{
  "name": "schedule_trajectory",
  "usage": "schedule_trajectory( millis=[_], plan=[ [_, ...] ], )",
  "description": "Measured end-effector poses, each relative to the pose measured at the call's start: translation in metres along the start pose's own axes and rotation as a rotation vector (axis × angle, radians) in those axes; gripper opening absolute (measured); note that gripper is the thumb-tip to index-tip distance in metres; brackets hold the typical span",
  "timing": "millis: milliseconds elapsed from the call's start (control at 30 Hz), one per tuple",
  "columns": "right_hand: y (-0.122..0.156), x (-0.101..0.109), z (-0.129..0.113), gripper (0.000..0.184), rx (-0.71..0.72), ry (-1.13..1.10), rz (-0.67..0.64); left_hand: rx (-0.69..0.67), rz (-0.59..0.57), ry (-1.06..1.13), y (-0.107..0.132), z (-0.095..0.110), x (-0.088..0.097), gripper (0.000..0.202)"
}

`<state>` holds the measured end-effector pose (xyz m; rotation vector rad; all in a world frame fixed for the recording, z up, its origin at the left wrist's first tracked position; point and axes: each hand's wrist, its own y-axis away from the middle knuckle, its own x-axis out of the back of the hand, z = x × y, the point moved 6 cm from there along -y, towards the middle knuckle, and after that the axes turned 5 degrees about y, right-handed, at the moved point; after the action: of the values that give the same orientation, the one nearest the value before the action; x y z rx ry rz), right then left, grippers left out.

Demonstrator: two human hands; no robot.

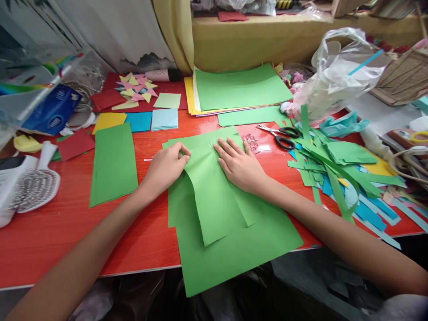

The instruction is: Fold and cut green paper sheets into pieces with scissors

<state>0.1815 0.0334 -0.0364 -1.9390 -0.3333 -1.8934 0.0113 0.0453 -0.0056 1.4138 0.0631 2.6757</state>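
A folded sheet of green paper (214,200) lies in front of me, its left flap raised and curving. My left hand (169,165) pinches that sheet's upper left edge between thumb and fingers. Flat on its upper right part rests my right hand (239,165), fingers stretched out and slightly spread. Beneath it are larger green sheets (247,263), one hanging over the table's front edge. Black-handled scissors (282,133) lie partly open to the right of my right hand. A stack of cut green paper (113,165) sits left of my left hand.
Green and blue paper strips (334,169) are heaped at the right. Behind are a stack of large sheets (244,87) and a clear plastic bag (344,76). Blue and yellow squares (138,121), a paper star (137,88) and a hairbrush (38,187) lie leftward on the red table (140,240).
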Motion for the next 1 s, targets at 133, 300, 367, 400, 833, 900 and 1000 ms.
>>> schedule_trajectory(
  millis=[133,300,367,400,833,900,1000],
  plan=[
    [0.0001,0.0002,-0.0001,0.051,0.000,0.002,-0.005,-0.003,0.002,-0.004,-0.0006,-0.0010,0.0001,0.013],
    [0.0004,0.0012,-0.0003,0.051,-0.001,0.007,-0.005,-0.025,-0.005,0.004,0.0000,-0.0004,0.0004,0.014],
    [0.0005,0.0015,-0.0004,0.051,-0.001,0.007,-0.005,-0.028,-0.006,0.004,0.0003,-0.0003,0.0006,0.014],
    [0.0005,0.0016,-0.0004,0.051,-0.001,0.005,-0.005,-0.027,-0.006,0.003,0.0004,-0.0003,0.0007,0.014],
    [0.0013,0.0026,-0.0008,0.051,-0.005,-0.007,-0.006,0.008,-0.013,0.101,-0.0019,-0.0040,0.0013,0.017],
    [0.0015,0.0032,-0.0005,0.052,-0.012,-0.003,-0.008,0.017,-0.029,0.133,-0.0019,-0.0033,0.0009,0.023],
    [0.0017,0.0038,0.0011,0.053,-0.033,-0.005,-0.015,0.006,-0.061,0.098,-0.0003,-0.0002,-0.0004,0.029]
  ],
)
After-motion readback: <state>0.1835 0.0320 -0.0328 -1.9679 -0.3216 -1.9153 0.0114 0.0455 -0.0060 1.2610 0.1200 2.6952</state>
